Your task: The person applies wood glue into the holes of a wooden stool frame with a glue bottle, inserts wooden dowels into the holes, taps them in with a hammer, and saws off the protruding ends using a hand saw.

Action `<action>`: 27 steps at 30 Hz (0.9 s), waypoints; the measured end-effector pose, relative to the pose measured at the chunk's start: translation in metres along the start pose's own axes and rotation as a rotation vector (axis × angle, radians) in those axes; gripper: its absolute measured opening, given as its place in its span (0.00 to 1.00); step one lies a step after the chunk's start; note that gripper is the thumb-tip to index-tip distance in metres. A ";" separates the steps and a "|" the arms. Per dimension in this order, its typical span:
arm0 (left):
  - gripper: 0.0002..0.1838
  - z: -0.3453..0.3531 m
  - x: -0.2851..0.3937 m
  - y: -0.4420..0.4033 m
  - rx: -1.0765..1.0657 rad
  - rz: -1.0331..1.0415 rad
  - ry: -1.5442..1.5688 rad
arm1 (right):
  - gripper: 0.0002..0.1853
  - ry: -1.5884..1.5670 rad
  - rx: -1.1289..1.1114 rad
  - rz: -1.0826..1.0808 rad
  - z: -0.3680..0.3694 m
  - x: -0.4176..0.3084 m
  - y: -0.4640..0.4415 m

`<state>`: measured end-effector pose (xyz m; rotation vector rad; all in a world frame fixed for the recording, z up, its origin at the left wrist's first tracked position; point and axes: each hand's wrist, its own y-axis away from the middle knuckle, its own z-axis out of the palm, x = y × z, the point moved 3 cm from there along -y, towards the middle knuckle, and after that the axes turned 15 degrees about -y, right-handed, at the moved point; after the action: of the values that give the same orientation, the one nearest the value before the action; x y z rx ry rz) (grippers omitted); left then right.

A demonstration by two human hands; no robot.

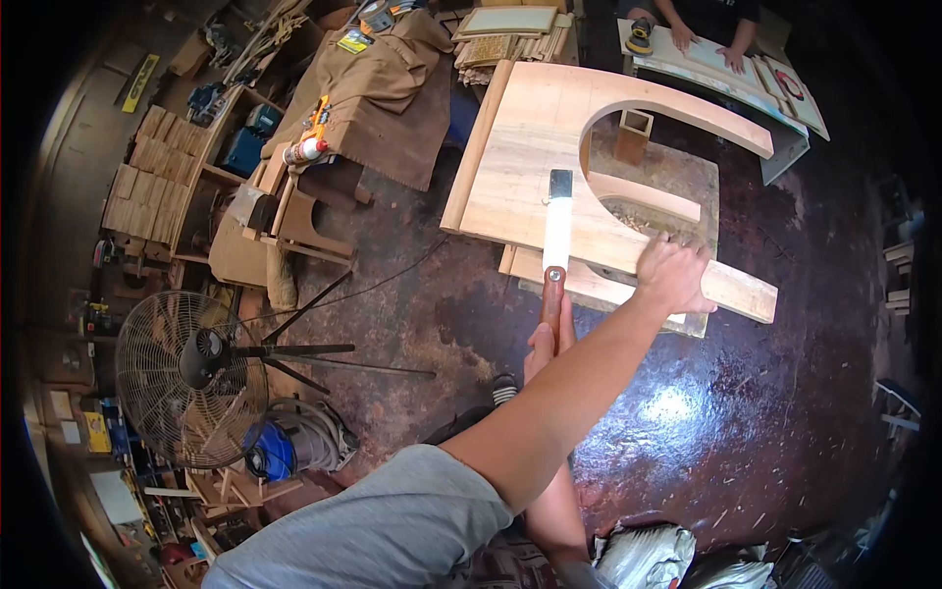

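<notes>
A pale wooden panel (530, 128) with a large arched cut-out lies flat on a low worktable (695, 169). My left hand (674, 272) reaches across my right arm and grips the panel's near leg, fingers over its edge. In my right hand (546, 346), partly hidden behind my left forearm, is the brown wooden handle of what looks like a hand saw (557, 231). Its broad bright blade, dark at the far end, points away from me over the panel's near edge. Teeth are too small to make out. Under the panel are further wooden pieces (579, 278).
A large floor fan (196, 378) and a blue vacuum (270, 452) stand at left. Brown cloth (392, 69) covers a bench with a glue bottle (306, 150). Beyond, another person's hands rest on a white panel (687, 64) beside a yellow sander (639, 37). Sacks (646, 555) lie nearby.
</notes>
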<state>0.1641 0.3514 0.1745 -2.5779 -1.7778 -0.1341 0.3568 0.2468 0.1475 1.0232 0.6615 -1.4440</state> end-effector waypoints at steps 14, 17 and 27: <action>0.46 -0.001 -0.001 -0.002 0.000 0.018 0.010 | 0.30 -0.028 0.012 0.161 -0.008 0.003 0.023; 0.46 0.005 -0.001 -0.005 0.019 0.012 0.042 | 0.30 -0.056 -0.011 0.094 -0.007 0.009 0.018; 0.46 0.003 -0.001 0.006 0.011 0.006 0.033 | 0.31 -0.049 -0.063 0.100 -0.018 0.005 0.023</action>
<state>0.1691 0.3483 0.1713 -2.5580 -1.7543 -0.1658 0.3830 0.2561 0.1387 0.9556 0.6083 -1.3489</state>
